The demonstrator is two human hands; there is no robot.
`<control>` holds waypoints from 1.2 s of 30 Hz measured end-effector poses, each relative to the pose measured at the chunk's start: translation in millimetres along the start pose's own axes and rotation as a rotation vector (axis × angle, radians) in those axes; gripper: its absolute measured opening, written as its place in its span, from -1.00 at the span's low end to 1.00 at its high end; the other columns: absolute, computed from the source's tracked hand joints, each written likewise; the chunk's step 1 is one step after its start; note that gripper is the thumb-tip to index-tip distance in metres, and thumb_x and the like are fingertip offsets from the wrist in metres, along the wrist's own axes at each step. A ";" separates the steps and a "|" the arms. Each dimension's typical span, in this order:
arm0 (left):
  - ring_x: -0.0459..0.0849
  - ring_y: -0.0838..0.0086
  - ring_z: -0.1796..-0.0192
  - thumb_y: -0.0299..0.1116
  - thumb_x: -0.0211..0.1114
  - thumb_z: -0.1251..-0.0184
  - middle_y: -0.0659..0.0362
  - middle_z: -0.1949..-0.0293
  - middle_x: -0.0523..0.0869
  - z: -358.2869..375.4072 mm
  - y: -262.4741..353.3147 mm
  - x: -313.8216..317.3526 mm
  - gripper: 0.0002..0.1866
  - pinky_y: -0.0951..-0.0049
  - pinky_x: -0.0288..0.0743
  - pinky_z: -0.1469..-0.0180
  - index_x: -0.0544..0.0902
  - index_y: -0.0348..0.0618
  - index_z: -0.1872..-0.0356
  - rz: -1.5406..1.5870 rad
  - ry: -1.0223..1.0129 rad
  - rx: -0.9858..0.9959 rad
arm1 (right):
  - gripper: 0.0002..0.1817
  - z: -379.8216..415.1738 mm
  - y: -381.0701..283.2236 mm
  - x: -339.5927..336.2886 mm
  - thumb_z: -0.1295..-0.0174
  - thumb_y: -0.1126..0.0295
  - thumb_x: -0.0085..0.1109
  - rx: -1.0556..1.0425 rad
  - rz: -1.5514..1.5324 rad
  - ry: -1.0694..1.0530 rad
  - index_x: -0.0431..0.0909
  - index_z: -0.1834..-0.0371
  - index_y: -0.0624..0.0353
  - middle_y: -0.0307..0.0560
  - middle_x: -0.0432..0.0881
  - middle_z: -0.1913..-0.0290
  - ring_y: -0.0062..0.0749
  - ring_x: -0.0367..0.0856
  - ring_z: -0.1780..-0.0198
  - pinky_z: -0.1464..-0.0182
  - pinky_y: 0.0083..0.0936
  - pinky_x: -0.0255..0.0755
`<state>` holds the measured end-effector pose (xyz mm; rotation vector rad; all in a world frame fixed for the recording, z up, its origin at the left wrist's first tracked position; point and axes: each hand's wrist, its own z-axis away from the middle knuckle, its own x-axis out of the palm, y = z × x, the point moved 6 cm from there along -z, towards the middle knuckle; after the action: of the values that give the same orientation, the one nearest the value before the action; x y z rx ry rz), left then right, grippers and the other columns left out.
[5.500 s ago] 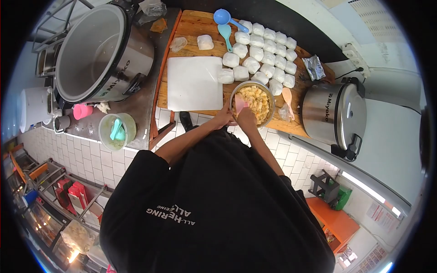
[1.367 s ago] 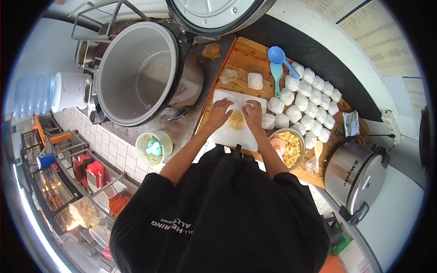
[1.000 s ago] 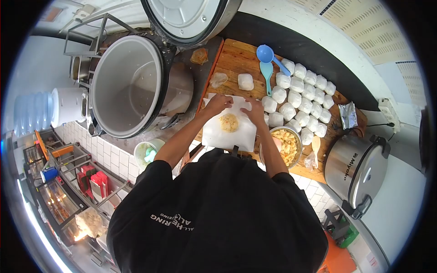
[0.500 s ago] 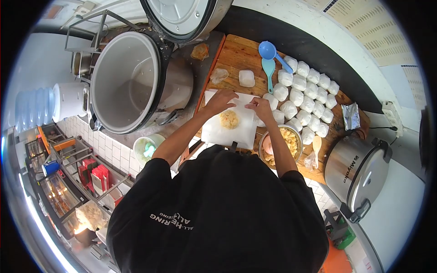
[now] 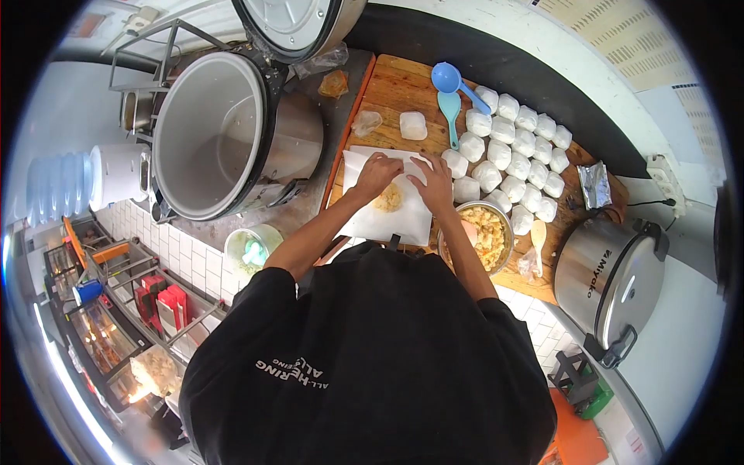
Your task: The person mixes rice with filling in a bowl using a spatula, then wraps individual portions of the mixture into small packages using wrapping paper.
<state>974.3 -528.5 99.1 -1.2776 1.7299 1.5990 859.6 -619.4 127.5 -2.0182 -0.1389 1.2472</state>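
Note:
A white sheet of wrapping paper point(image 5: 376, 227) lies on the wooden table in front of me. On it sits a round mound of rice point(image 5: 386, 199), pale yellow and partly behind my left hand. My left hand point(image 5: 377, 175) is at the far part of the paper, its fingers bent closed at the edge. Across from it, my right hand point(image 5: 434, 184) reaches over the paper's right side, thumb and fingers apart. Under my right forearm stands a metal bowl point(image 5: 511, 240) of yellow, chunky food, with a pinkish thing in it, partly hidden.
Rows of white wrapped packets point(image 5: 514, 164) fill the table's right side; a single packet point(image 5: 413, 125) lies beyond the paper. Blue ladle point(image 5: 446, 78), turquoise rice paddle point(image 5: 449, 108) and wooden spoon point(image 5: 538, 235) lie nearby. An open rice cooker point(image 5: 205, 136) stands left, a closed one point(image 5: 593, 267) right.
My right hand has moved slightly farther away, and its thumb and fingers have spread. My left hand has shifted slightly toward the right hand. The view has moved slightly.

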 end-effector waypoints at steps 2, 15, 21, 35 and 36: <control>0.62 0.27 0.23 -0.35 0.31 -0.14 0.14 0.34 0.66 2.2 11.7 -10.6 -0.91 0.30 0.37 0.02 0.62 -0.11 0.45 -0.015 0.106 0.055 | -0.76 7.9 -7.0 -6.4 -0.05 0.27 0.32 -0.039 0.032 0.024 0.65 0.19 0.00 -0.13 0.58 -0.05 -0.17 0.43 -0.12 -0.07 -0.14 0.29; 0.64 0.16 0.01 -0.20 0.41 -0.10 0.07 0.15 0.69 37.7 -94.5 16.7 -0.57 0.19 0.51 0.02 0.55 -0.02 -0.01 -0.030 -0.632 -0.245 | -0.73 4.4 31.4 35.7 -0.02 0.18 0.35 -0.008 0.054 -0.318 0.59 0.45 0.17 -0.05 0.64 0.40 -0.05 0.59 0.28 0.20 -0.18 0.45; 0.58 0.18 -0.06 -0.25 0.36 -0.15 0.11 0.08 0.66 34.4 -56.2 -17.4 -0.65 0.21 0.43 -0.08 0.59 -0.04 0.03 0.023 -0.376 -0.143 | -0.57 6.3 33.1 48.4 0.02 0.02 0.35 0.093 0.098 -0.362 0.54 0.52 0.22 0.00 0.58 0.46 -0.05 0.57 0.31 0.27 -0.21 0.43; 0.51 0.23 -0.08 -0.25 0.40 -0.09 0.15 0.08 0.55 46.1 -0.7 -17.3 -0.67 0.19 0.30 -0.13 0.54 -0.04 0.13 0.099 -0.233 0.036 | -0.49 14.7 24.3 51.4 0.18 0.02 0.45 0.151 0.058 -0.271 0.47 0.62 0.29 0.08 0.52 0.56 0.00 0.52 0.47 0.38 -0.20 0.38; 0.51 0.24 -0.07 -0.26 0.39 -0.10 0.15 0.09 0.54 46.4 -1.4 -14.7 -0.69 0.20 0.30 -0.14 0.55 -0.04 0.15 0.082 -0.248 0.049 | -0.49 15.2 29.1 55.8 0.17 0.01 0.44 0.139 0.068 -0.251 0.49 0.62 0.29 0.09 0.54 0.53 0.01 0.54 0.43 0.35 -0.19 0.40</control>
<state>970.7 -479.9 100.3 -0.9510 1.6733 1.6712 868.2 -607.0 64.6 -1.7563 -0.1010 1.5083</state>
